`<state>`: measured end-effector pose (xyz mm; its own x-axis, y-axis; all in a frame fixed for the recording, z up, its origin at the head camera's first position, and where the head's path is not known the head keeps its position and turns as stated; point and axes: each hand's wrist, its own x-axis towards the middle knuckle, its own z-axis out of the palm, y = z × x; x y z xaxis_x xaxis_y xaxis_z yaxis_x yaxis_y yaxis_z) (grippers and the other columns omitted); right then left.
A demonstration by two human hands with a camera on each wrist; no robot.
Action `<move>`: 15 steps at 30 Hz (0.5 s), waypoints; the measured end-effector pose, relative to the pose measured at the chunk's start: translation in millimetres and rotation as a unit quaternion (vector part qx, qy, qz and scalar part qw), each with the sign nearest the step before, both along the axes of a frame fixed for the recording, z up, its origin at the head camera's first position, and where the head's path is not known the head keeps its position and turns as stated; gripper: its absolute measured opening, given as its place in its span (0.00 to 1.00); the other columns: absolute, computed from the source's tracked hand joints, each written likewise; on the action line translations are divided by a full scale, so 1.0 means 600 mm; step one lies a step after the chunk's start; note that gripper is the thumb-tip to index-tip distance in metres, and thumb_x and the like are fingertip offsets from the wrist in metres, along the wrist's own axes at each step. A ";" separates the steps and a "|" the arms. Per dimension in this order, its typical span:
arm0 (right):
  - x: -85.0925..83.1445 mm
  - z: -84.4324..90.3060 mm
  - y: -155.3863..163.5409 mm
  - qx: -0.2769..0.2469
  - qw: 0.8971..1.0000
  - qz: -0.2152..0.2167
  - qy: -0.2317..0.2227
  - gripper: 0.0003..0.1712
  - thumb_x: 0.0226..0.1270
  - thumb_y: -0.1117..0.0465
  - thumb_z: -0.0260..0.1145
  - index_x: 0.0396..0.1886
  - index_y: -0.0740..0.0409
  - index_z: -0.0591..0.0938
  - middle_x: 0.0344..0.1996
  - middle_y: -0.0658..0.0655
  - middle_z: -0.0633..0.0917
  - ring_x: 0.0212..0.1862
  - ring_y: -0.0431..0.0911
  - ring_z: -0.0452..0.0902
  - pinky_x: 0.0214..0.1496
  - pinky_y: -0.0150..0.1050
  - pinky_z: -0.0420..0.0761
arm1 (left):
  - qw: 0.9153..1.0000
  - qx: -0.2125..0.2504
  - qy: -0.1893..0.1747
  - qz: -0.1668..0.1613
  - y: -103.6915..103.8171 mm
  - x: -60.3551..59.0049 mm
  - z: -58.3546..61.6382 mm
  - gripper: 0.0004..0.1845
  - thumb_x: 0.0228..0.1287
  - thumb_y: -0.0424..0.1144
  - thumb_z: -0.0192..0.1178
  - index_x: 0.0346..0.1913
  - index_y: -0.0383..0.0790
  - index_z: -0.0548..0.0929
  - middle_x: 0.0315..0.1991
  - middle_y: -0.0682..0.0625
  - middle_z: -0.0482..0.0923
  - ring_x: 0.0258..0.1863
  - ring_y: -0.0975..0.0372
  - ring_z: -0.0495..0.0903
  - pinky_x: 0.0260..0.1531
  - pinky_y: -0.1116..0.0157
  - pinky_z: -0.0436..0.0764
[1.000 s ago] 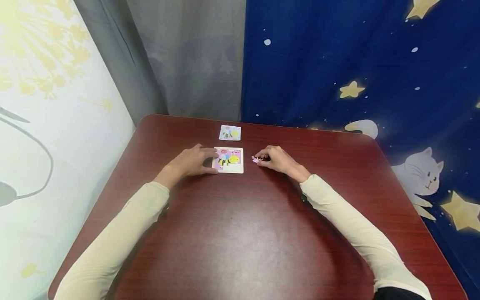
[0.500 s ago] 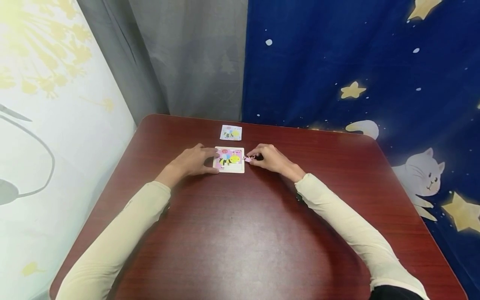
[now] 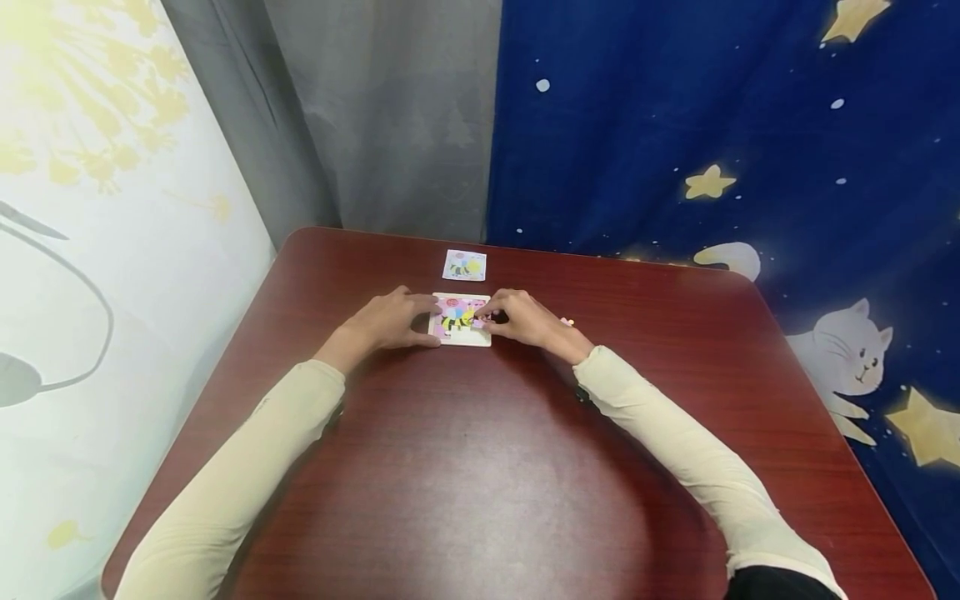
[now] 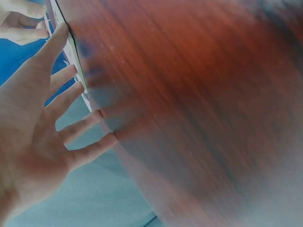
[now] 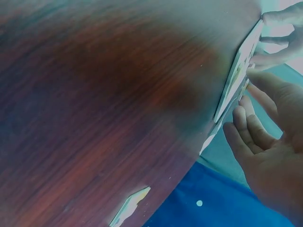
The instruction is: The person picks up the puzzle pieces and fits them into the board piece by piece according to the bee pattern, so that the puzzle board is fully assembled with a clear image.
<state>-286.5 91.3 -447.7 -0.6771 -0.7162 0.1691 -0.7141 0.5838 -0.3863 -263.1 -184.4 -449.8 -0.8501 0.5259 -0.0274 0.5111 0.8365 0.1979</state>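
Note:
A square wooden jigsaw tray [image 3: 468,337] with a pink and yellow bee picture lies on the table, its lower right part showing pale bare wood. My left hand [image 3: 384,322] rests at the tray's left side, thumb at the near corner and index finger toward the far one. Its fingers [image 4: 78,127] are spread and fairly straight in the left wrist view. Over the tray's right part, my right hand [image 3: 525,320] pinches a pink puzzle piece [image 3: 481,321] between thumb and index finger. The fingertips partly hide that piece. The right wrist view shows this hand [image 5: 279,146] at the tray's edge.
A paper card [image 3: 464,266] with the same bee picture lies beyond the tray. Another loose puzzle piece [image 3: 567,322] lies on the table behind the right wrist. The dark red table [image 3: 465,467] meets a grey and blue curtain [image 3: 600,125] at its far edge.
My right hand has moved left, bringing the pinched puzzle piece from beside the tray to over its right part. A loose piece now shows behind the wrist. The left hand keeps its place.

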 end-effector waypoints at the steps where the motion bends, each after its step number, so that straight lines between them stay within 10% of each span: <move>1: 0.000 0.000 -0.002 0.001 1.000 0.001 0.001 0.14 0.61 0.60 0.69 0.47 0.54 0.87 0.39 0.53 0.84 0.43 0.47 0.78 0.46 0.37 0.76 | 1.000 -0.001 -0.001 0.000 0.000 0.000 0.000 0.37 0.51 0.68 0.63 0.63 0.56 0.76 0.67 0.56 0.68 0.56 0.54 0.67 0.49 0.51 0.76; 15: 0.007 -0.007 -0.032 -0.003 1.000 0.023 -0.016 0.14 0.61 0.59 0.70 0.47 0.54 0.87 0.40 0.54 0.83 0.39 0.44 0.78 0.41 0.35 0.76 | 1.000 0.003 -0.002 -0.003 0.001 -0.002 0.003 0.37 0.51 0.68 0.63 0.62 0.55 0.77 0.67 0.55 0.68 0.57 0.53 0.68 0.48 0.49 0.76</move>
<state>-282.5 72.1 -452.1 -0.6478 -0.7463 0.1529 -0.7282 0.5476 -0.4121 -264.1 -183.6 -448.1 -0.8464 0.5318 -0.0275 0.5158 0.8316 0.2057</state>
